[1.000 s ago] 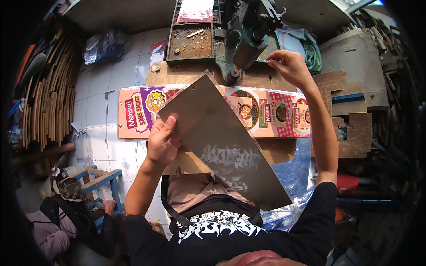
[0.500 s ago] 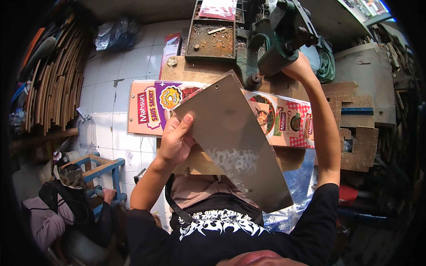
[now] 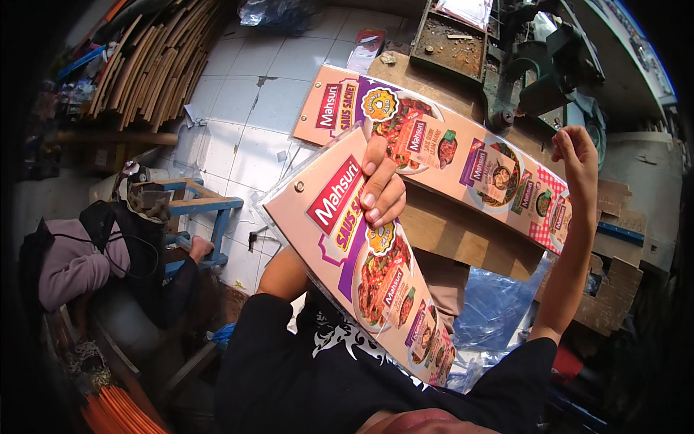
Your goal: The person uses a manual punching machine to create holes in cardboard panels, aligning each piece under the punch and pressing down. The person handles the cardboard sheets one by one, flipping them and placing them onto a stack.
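Note:
My left hand (image 3: 382, 186) grips a long printed advertising panel (image 3: 347, 253), pink with food pictures, held slanting from upper left down to my chest, printed side up. A second, matching printed panel (image 3: 463, 155) lies on the wooden workbench (image 3: 463, 235) just beyond it. My right hand (image 3: 578, 155) is raised at the right, fingers loosely curled, holding nothing, above the far end of the lying panel.
A green metal machine (image 3: 549, 61) and a rusty tray of small parts (image 3: 452, 36) stand at the back of the bench. Wooden slats (image 3: 144, 69) are stacked at the left. Another person sits low at the left (image 3: 94, 249) beside a blue frame (image 3: 195, 206). Blue plastic sheet (image 3: 499, 304) lies under the bench.
The panel in my left hand has been flipped: earlier its plain grey back faced up, now the printed side shows. My right hand came off the machine and moved right.

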### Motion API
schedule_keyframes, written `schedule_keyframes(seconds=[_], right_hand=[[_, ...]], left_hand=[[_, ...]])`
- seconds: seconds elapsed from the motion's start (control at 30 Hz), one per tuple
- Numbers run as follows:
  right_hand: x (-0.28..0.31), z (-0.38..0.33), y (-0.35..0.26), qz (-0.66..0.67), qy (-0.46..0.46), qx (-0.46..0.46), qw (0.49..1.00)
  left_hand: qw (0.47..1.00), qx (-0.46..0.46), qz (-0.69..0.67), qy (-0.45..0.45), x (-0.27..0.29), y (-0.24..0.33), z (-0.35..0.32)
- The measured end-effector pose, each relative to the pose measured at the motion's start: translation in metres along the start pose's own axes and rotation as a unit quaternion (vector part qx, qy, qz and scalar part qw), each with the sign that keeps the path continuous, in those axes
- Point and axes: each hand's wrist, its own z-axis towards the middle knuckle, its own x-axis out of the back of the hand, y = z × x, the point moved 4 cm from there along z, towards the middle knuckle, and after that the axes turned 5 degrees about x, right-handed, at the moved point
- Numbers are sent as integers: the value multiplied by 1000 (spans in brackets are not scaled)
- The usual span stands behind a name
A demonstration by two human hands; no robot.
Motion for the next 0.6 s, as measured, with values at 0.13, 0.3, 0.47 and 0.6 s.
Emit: schedule_keyframes(seconds=[0.13,0.3,0.47,0.6], right_hand=[[-17,-34,-14,48,-16,-29,998],[-42,-47,-21,86,-29,-38,995],[-71,-28,-14,128,2,12,992],[-71,-8,6,51,98,46,993]], left_hand=[[999,28,-18,-7,-5,-5,-3],[1000,9,-6,18,-1,-12,-13],[1000,1,-2,21,6,-13,-27],[1000,0,-25,15,11,-13,-32]])
